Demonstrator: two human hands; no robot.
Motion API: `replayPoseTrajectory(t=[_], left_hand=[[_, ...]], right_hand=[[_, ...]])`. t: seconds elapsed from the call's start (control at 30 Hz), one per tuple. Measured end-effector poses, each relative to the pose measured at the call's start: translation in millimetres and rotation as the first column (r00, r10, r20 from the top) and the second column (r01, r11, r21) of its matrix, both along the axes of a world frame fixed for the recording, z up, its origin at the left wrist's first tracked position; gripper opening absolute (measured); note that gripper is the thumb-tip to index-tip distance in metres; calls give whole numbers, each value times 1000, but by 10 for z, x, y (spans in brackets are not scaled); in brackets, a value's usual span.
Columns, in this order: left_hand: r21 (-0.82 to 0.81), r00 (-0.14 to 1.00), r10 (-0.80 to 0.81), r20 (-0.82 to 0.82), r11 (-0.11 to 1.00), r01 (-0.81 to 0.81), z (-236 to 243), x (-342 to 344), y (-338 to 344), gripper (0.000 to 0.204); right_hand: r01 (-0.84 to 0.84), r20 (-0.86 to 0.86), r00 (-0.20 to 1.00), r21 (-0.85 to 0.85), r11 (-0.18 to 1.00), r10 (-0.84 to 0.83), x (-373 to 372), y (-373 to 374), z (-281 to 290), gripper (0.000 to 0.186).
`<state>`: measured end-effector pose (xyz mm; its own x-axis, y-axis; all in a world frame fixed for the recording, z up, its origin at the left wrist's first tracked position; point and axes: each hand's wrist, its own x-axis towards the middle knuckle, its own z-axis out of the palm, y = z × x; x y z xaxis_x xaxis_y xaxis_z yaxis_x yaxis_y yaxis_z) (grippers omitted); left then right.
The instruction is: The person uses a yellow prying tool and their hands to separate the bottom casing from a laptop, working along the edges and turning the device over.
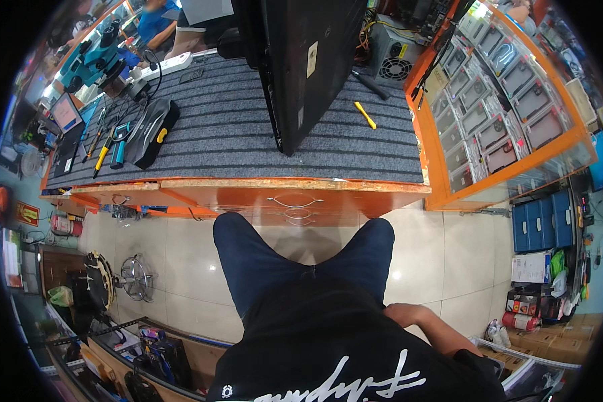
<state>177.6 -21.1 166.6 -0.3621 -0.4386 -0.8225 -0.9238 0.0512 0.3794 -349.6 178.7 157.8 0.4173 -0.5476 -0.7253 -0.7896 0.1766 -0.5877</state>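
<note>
My right hand [403,313] rests beside my right thigh and hip, touching my dark trousers; its fingers are partly tucked out of sight. No part of my left hand shows. Ahead, a large flat black panel like a monitor [315,80] stands upright on the workbench's grey striped mat [221,134], seen nearly edge-on. Neither hand is near it. Right of the panel lie a small yellow pry tool [365,115] and a black-handled tool [370,86]. To its left are a black case-like device [152,134], a yellow-handled screwdriver [102,157] and a teal-handled tool [118,153].
A teal microscope [94,63] and a white power strip [167,65] occupy the bench's far left. A computer power supply [394,60] sits at the far right, near an orange-framed glass cabinet [442,201]. Closed drawers [248,199] face my knees. A stool base [136,277] stands left.
</note>
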Motion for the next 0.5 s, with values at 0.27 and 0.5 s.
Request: replayPoseTrajectory(t=[0.27, 0.5], left_hand=[[14, 1000, 28, 1, 1000, -28, -11, 43, -106, 21], [-1, 997, 76, -24, 997, -76, -2, 130, -105, 21]], right_hand=[[279, 207, 930, 142, 950, -304, -89, -434, 266, 17], [509, 280, 787, 211, 835, -550, -56, -58, 6, 31]])
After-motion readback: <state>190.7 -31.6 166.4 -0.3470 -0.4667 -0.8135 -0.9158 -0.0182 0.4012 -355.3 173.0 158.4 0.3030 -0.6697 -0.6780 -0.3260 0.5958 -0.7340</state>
